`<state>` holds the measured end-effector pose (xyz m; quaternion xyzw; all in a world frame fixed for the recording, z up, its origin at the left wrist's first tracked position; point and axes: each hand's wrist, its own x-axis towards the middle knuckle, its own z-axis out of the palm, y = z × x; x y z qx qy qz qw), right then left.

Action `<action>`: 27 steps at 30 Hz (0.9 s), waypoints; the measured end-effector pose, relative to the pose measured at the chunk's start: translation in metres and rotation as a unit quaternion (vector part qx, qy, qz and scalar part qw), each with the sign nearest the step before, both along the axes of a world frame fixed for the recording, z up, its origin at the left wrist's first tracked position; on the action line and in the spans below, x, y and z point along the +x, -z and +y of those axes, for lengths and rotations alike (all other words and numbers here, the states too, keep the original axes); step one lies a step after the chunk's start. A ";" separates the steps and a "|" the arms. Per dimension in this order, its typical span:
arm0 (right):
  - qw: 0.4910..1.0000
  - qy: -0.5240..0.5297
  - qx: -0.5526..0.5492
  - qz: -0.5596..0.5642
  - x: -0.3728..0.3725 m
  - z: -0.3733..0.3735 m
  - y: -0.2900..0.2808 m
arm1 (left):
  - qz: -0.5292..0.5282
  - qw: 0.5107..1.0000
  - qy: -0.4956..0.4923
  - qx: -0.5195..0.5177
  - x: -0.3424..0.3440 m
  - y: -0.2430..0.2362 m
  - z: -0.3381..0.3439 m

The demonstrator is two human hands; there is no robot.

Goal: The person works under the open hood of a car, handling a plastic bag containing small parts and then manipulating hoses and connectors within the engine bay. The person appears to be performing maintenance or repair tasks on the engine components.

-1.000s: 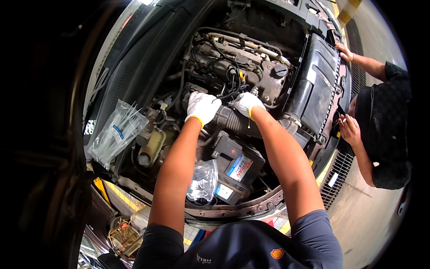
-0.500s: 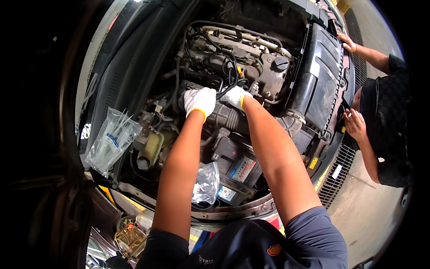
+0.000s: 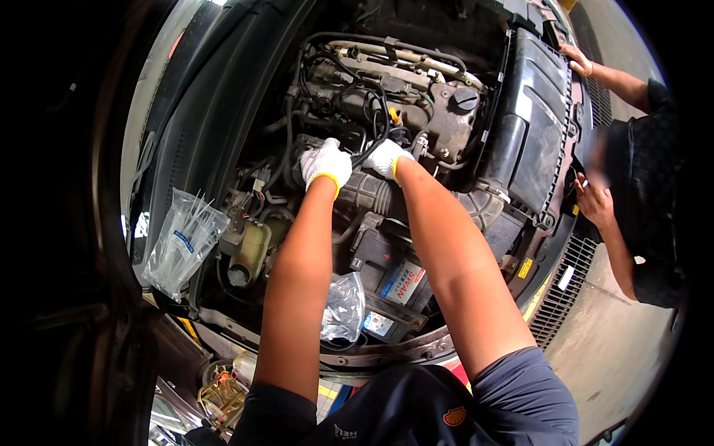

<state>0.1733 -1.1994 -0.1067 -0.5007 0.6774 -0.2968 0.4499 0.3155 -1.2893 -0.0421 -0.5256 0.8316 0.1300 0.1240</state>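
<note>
Both my hands wear white knit gloves with yellow cuffs and reach into an open engine bay. My left hand (image 3: 326,165) is curled closed at the left end of a ribbed black air intake hose (image 3: 372,195); what its fingers hold is hidden. Close beside it, my right hand (image 3: 387,158) reaches down behind the hose, next to a looped black cable (image 3: 384,111). Its fingertips are out of sight among the parts. A yellow-topped dipstick (image 3: 395,116) stands just beyond the right hand, in front of the engine cover (image 3: 451,123).
Below my forearms sit a car battery (image 3: 388,260) and a clear plastic bag (image 3: 343,306). A bag of white cable ties (image 3: 184,241) lies at the left, near a yellowed fluid reservoir (image 3: 251,253). At the right, another person's hands (image 3: 593,202) are by the black air filter housing (image 3: 529,123).
The view has shifted slightly. My left hand's knuckles have changed position a little, while both hands stay at the same spot by the intake hose.
</note>
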 end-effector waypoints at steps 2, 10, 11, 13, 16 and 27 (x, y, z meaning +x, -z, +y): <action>0.999 -0.024 -0.019 0.018 -0.003 0.002 -0.004 | -0.016 1.000 0.015 0.016 -0.003 -0.003 0.001; 0.993 -0.058 -0.055 0.086 -0.002 -0.008 0.015 | 0.004 0.992 0.121 0.020 0.001 -0.007 -0.001; 0.994 -0.046 -0.042 0.086 -0.003 -0.007 0.019 | 0.002 0.993 0.112 0.033 -0.002 -0.010 -0.001; 0.996 -0.029 -0.017 0.085 0.002 -0.006 0.007 | 0.014 0.996 0.081 0.040 -0.001 -0.016 0.000; 0.998 -0.018 -0.020 0.051 0.002 -0.002 0.005 | 0.069 0.997 0.037 0.024 0.000 -0.018 0.003; 0.970 -0.092 -0.105 0.198 -0.004 -0.001 0.019 | 0.182 0.974 -0.056 -0.122 0.014 0.005 0.015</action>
